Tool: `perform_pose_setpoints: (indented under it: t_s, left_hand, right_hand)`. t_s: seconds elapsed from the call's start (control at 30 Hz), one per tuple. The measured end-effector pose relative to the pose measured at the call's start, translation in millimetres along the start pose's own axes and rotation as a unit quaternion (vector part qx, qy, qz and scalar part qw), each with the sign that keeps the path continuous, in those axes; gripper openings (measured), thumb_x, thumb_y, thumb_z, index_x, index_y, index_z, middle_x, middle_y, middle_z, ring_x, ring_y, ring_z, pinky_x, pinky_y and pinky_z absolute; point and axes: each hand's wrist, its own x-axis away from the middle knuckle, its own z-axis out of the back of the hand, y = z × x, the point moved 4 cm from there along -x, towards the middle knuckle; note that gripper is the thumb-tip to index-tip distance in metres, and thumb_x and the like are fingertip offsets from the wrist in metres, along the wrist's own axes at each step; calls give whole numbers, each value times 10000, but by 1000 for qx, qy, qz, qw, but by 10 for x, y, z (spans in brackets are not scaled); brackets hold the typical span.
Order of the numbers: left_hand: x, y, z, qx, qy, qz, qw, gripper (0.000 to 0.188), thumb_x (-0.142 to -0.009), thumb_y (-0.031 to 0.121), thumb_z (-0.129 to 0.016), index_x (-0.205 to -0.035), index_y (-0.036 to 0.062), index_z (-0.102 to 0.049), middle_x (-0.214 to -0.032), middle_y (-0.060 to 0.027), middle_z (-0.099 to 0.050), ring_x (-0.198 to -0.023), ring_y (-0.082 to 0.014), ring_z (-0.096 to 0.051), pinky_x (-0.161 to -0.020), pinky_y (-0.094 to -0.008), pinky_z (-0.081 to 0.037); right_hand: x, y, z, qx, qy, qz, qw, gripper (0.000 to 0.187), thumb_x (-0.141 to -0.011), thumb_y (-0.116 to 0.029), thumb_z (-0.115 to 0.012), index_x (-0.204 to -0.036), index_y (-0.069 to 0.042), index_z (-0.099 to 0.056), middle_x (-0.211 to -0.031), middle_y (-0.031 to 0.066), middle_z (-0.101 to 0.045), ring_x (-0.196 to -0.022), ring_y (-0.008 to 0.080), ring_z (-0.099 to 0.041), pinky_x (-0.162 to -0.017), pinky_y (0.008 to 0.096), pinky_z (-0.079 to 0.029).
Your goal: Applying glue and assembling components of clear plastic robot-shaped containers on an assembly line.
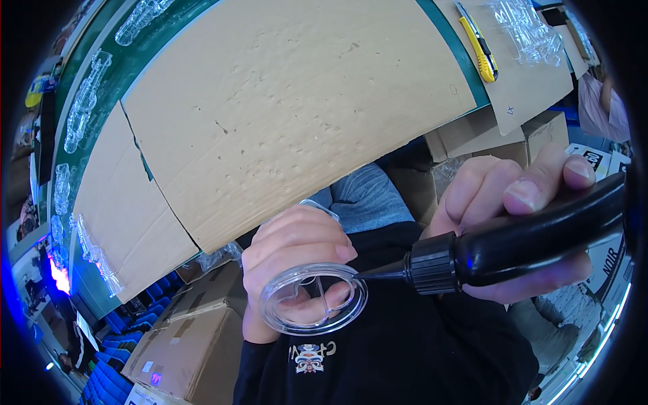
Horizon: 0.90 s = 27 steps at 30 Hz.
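Observation:
My left hand (pixel 295 239) is closed on a clear round plastic piece (pixel 314 331) with a thick double rim and a thin line across its inside. In my right hand (pixel 482 185) is a black squeeze bottle (pixel 540 241), lying almost level, with a ribbed black cap (pixel 433 263) and a thin pointed nozzle (pixel 385 274). The nozzle's tip meets the piece's right rim in this view; whether it touches cannot be told. Fingers show above and below the bottle. Both hands are in front of my dark top, off the table's near edge.
Brown cardboard (pixel 290 101) covers a green table. A yellow box cutter (pixel 480 50) lies at the far right beside clear plastic pieces (pixel 526 30). More clear plastic pieces (pixel 88 101) line the left edge. Cardboard boxes (pixel 182 347) stand lower left, near blue stacked bins (pixel 108 385).

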Motion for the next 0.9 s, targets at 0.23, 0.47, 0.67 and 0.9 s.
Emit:
perform_pose_setpoints:
  t_s: [0.23,0.47,0.67,0.9]
  left_hand:
    - [15,12,-65,27,15,50,998,297,-641,169,-756,-895,35,-677,-899,-114,-637,-744,-239,-588,-691,-356,-492]
    - [-12,-45,-96,75,-9,33,997,361,-650,191,-771,-943,17,-651,-958,-121,-596,-794,-243,-570,-699,-346,-472]
    - [-45,-30,-68,6,-81,2,997,355,-675,189,-765,-948,3,-635,-934,-108,-587,-797,-241,-548,-707,-341,-456]
    - [-40,-41,-68,6,-83,-18,996,312,-713,203,-743,-928,6,-632,-921,-107,-580,-782,-246,-540,-712,-348,-453]
  right_hand:
    - [-26,15,2,-3,13,8,1000,542,-933,-433,-514,-1295,-48,-391,-987,77,-575,-420,65,-385,-362,191,-277]
    - [-112,126,-21,-9,12,4,1000,546,-937,-439,-497,-1294,-40,-389,-990,81,-578,-419,70,-390,-354,204,-281]
    - [-114,234,-62,-23,6,-14,1000,550,-941,-444,-482,-1293,-32,-386,-993,84,-582,-418,74,-394,-347,214,-284]
    - [-113,269,-18,-22,14,-24,999,556,-946,-451,-465,-1292,-23,-384,-997,89,-585,-416,79,-399,-340,226,-288]
